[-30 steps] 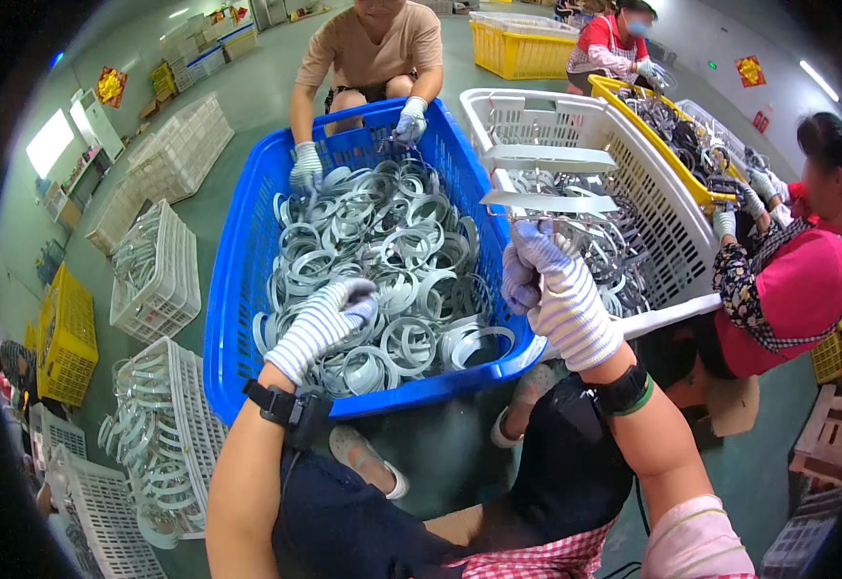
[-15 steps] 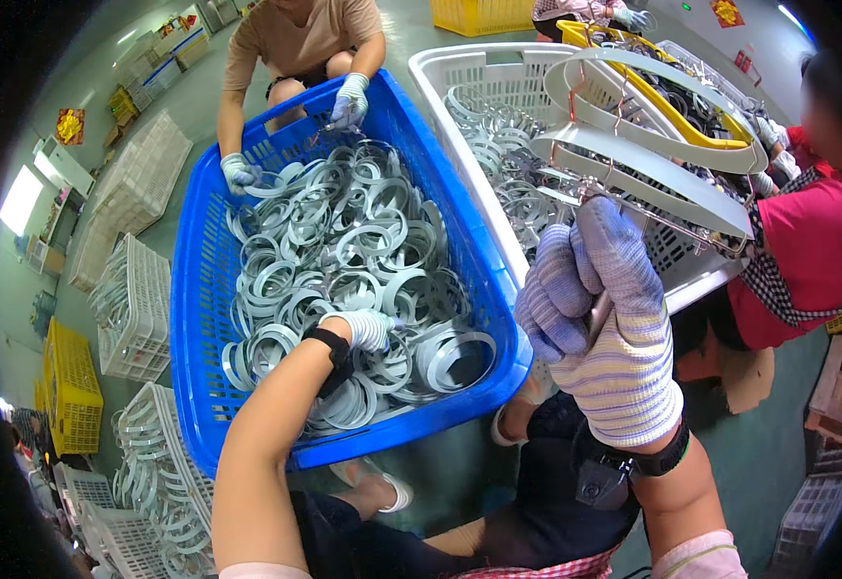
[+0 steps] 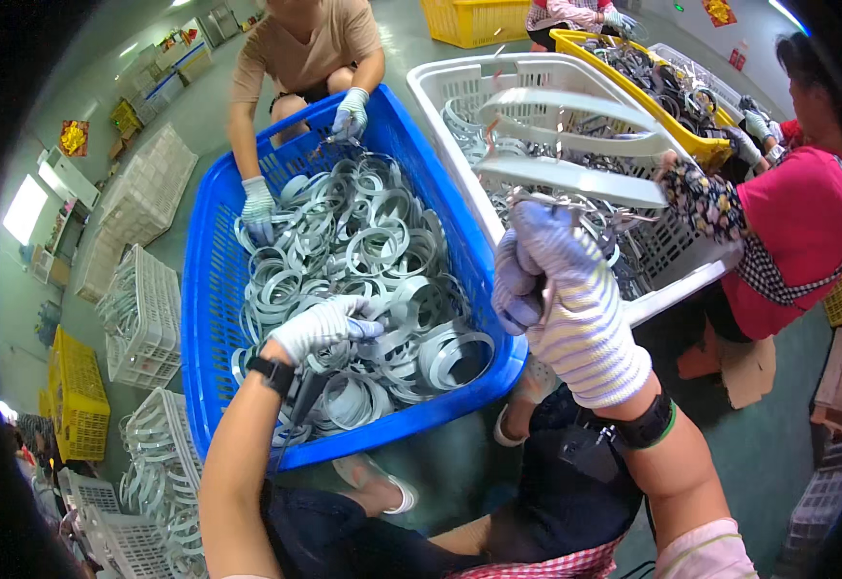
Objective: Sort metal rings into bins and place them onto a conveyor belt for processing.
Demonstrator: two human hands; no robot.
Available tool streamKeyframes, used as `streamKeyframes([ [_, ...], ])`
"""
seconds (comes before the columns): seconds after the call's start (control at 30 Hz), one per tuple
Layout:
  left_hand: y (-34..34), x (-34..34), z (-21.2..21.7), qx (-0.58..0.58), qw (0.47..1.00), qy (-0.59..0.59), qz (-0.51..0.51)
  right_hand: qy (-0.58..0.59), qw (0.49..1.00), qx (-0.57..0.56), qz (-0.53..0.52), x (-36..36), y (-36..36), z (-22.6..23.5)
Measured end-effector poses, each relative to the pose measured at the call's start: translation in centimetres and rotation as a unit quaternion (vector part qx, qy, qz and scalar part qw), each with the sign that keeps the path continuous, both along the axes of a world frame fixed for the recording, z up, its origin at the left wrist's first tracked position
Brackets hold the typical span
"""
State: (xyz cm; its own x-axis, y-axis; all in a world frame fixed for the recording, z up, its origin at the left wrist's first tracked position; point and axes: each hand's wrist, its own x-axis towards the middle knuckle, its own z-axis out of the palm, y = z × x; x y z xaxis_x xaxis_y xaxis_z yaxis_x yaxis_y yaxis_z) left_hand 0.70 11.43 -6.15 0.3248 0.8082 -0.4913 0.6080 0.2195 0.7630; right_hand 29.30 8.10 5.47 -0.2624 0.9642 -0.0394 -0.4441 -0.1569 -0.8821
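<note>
The right hand [image 3: 570, 299] is raised just beyond the near right corner of the blue basket [image 3: 510, 362]; its gloved fingers are closed, and a few pale curved strips [image 3: 570, 179] are pinched between thumb and forefinger; the strips are blurred, are spread above the fingertips, and are seen to the right of the blue basket, in front of the white basket [image 3: 479, 207] that is set along its right side.

The left hand [image 3: 323, 328] is held low over the near part of the blue basket, palm down, its gloved fingers half bent; whether anything is gripped by it cannot be told; directly below and ahead of it, ring-shaped bands [image 3: 378, 241] are heaped inside the blue basket, and both wrists are circled by black straps [image 3: 648, 422].

At the far side of the blue basket a co-worker [image 3: 310, 48] is seen, one gloved hand [image 3: 258, 207] dipped among the bands by the left wall, the other [image 3: 351, 114] held at the far right corner; well to the right of the blue basket a second co-worker in pink [image 3: 807, 207] is seated near a yellow basket [image 3: 706, 150]; to its left, white crates [image 3: 143, 323] are stood on the floor.
</note>
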Motion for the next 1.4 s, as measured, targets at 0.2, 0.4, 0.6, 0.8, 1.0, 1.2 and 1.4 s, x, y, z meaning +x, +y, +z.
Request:
streamKeyframes([
  [0.2, -7.5, 2.2, 6.2, 0.064, 0.955, -0.274, 0.090, -0.075, 0.989, 0.099, 0.077, -2.7, -0.3, -1.3],
  [0.4, -12.0, 4.2, 8.8, 0.136, 0.955, -0.224, 0.137, -0.041, 0.985, 0.015, 0.165, -5.8, -1.5, -2.8],
  [0.6, -13.2, 4.6, 8.8, 0.125, 0.968, -0.190, 0.109, -0.094, 0.961, 0.157, 0.209, -5.9, -3.3, -1.7],
  [0.8, -13.6, 4.6, 7.3, 0.185, 0.940, -0.229, 0.173, -0.085, 0.976, 0.112, 0.165, -7.0, -3.9, -1.2],
  [1.0, -13.1, 4.7, 6.9, 0.166, 0.831, -0.463, 0.260, -0.306, 0.887, 0.325, 0.115, -5.7, -3.3, -1.9],
  [1.2, -13.5, 3.3, 6.8, 0.053, 0.769, -0.622, 0.141, -0.002, 0.991, 0.030, 0.132, -5.6, -1.4, -3.2],
  [1.4, -12.3, 2.4, 8.1, 0.352, 0.917, -0.167, 0.079, 0.145, 0.976, -0.094, 0.134, -4.5, -0.4, -2.5],
])
